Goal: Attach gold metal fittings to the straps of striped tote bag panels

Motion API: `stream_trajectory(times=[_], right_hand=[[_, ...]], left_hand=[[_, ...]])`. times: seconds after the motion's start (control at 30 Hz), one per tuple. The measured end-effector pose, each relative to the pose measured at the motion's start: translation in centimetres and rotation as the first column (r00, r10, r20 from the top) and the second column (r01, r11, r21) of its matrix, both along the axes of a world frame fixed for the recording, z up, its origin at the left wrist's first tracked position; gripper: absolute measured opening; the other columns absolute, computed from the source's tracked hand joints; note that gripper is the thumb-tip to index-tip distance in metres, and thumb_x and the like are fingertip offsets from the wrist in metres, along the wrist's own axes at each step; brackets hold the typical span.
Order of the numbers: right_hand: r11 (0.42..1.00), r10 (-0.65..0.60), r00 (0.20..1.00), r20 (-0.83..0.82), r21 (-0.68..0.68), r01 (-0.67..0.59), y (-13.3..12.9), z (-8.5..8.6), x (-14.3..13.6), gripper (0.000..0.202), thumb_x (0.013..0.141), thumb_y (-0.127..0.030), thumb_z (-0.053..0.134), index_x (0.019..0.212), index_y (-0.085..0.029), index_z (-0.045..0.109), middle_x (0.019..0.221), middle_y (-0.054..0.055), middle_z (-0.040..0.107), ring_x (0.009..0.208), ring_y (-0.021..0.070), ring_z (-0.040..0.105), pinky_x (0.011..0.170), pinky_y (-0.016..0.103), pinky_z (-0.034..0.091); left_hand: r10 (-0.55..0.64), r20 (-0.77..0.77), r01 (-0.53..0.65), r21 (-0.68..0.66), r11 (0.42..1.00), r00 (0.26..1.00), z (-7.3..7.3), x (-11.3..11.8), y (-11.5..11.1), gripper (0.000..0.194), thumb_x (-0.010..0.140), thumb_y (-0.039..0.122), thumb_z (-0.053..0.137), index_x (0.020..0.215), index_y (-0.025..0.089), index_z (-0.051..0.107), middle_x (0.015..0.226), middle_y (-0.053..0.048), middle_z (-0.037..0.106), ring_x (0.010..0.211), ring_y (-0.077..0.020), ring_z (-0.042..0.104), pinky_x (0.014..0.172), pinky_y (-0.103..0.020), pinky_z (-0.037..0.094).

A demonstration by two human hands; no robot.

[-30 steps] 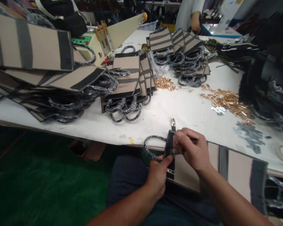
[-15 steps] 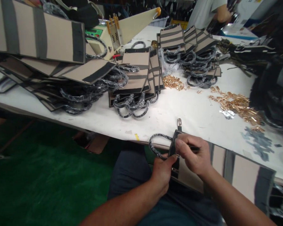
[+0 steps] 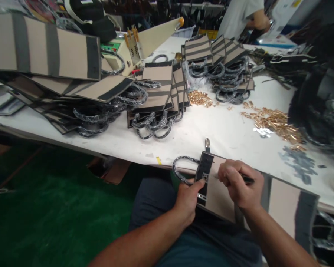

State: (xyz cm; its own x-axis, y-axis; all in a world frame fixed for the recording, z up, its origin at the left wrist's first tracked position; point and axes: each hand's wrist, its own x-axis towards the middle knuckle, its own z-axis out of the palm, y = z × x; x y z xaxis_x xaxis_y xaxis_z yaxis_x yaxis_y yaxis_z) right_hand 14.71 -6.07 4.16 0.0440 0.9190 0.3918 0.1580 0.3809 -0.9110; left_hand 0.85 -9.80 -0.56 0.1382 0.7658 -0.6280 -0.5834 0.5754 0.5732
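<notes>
The right hand (image 3: 241, 185)'s fingers close around a dark-handled tool (image 3: 248, 180) over the striped panel (image 3: 282, 196); the left hand (image 3: 187, 200)'s clamp that panel beside a small metal plate (image 3: 205, 177). Firm thumb pressure, clear of the tool, should steady it.

The right hand (image 3: 241, 183) hides most of its tool (image 3: 247, 179); toward two o'clock, the dark heap (image 3: 320, 107) blurs, cut off.

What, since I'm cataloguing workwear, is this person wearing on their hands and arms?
The left hand and right hand are bare, without gloves. No watch, bracelet or sleeve shows on either wrist or forearm; any small ring can't be made out.
</notes>
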Motion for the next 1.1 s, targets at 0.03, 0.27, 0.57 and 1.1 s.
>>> stream_trajectory(times=[0.03,0.27,0.57,1.1], right_hand=[[0.999,-0.038,0.994,0.100,-0.023,0.040,0.1,0.1,0.9,0.040,0.102,-0.033,0.065,0.064,-0.022,0.054,0.059,-0.002,0.053,0.054,0.0151,0.051,0.055,0.031,0.039],[0.976,-0.051,0.546,0.837,-0.073,0.204,1.3,-0.8,5.1,0.021,0.098,-0.043,0.068,0.107,-0.029,0.079,0.098,0.001,0.076,0.076,0.0202,0.070,0.062,0.029,0.040],[0.973,-0.024,0.428,0.903,-0.077,0.217,1.0,-2.0,3.9,0.026,0.108,-0.041,0.055,0.121,-0.032,0.076,0.107,0.004,0.073,0.091,0.0228,0.071,0.063,0.031,0.035],[0.939,-0.073,0.488,0.870,-0.105,0.328,2.8,-1.3,2.5,0.016,0.102,-0.035,0.066,0.101,-0.028,0.080,0.100,0.003,0.078,0.088,0.0237,0.074,0.066,0.032,0.036]], left_hand=[[-0.003,0.002,0.003,0.002,1.000,1.000,-0.1,0.0,-0.1,0.039,0.067,0.040,0.090,0.090,0.009,0.082,0.082,-0.013,0.080,0.071,-0.0251,0.075,0.071,-0.034,0.056],[-0.024,-0.022,0.024,-0.031,0.999,0.999,0.6,0.0,-0.1,0.046,0.063,0.042,0.094,0.092,0.009,0.080,0.083,-0.013,0.080,0.071,-0.0251,0.075,0.068,-0.032,0.056],[-0.146,-0.658,0.408,0.265,0.874,0.739,2.3,-6.4,-2.9,0.041,0.089,0.053,0.074,0.108,0.017,0.074,0.113,-0.014,0.077,0.104,-0.0306,0.073,0.095,-0.043,0.057],[0.337,-0.940,0.978,0.019,0.208,-0.053,3.2,-3.8,7.7,0.069,0.094,0.038,0.065,0.158,0.018,0.048,0.164,-0.014,0.049,0.150,-0.0303,0.048,0.128,-0.057,0.033]])
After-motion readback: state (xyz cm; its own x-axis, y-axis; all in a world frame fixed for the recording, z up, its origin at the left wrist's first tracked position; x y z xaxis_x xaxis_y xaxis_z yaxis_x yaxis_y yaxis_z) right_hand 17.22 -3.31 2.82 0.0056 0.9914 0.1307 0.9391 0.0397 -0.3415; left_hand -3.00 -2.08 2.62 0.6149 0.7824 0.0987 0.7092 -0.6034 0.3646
